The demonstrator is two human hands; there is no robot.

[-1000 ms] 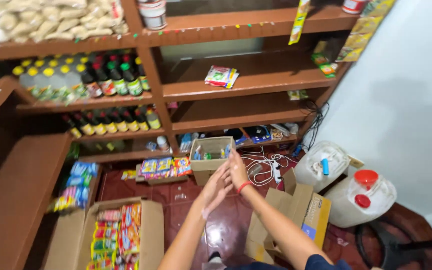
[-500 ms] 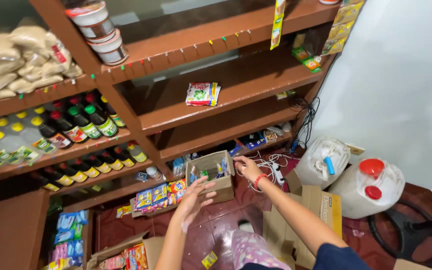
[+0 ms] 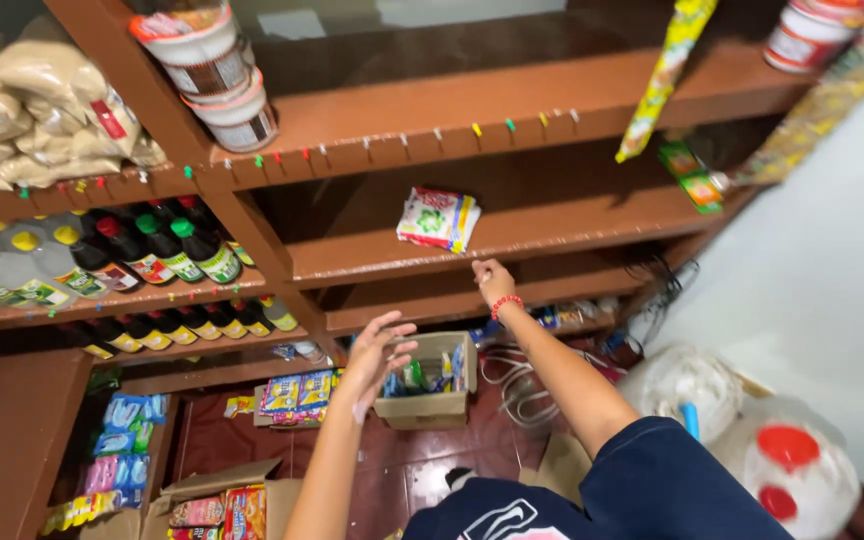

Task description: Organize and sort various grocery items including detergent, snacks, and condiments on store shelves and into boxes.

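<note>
My right hand [image 3: 490, 279], with a red bead bracelet on the wrist, reaches up to the front edge of a brown wooden shelf [image 3: 552, 235], fingers closed; whether it holds anything I cannot tell. Just above it on that shelf lies a stack of white, red and yellow packets [image 3: 438, 218]. My left hand [image 3: 379, 355] hangs open in the air, fingers spread, over a small cardboard box [image 3: 430, 385] of assorted sachets on the floor.
Dark sauce bottles [image 3: 167, 250] fill the left shelves, with tubs [image 3: 217, 75] and sacks [image 3: 37, 100] above. Snack packs [image 3: 297, 392] and open cartons [image 3: 217, 500] lie on the red tiled floor. White plastic jugs [image 3: 787, 470] stand at right beside cables [image 3: 517, 385].
My right hand has risen from the box on the floor up to the shelf edge. My left hand has lifted and opened wider. The view has tilted upward.
</note>
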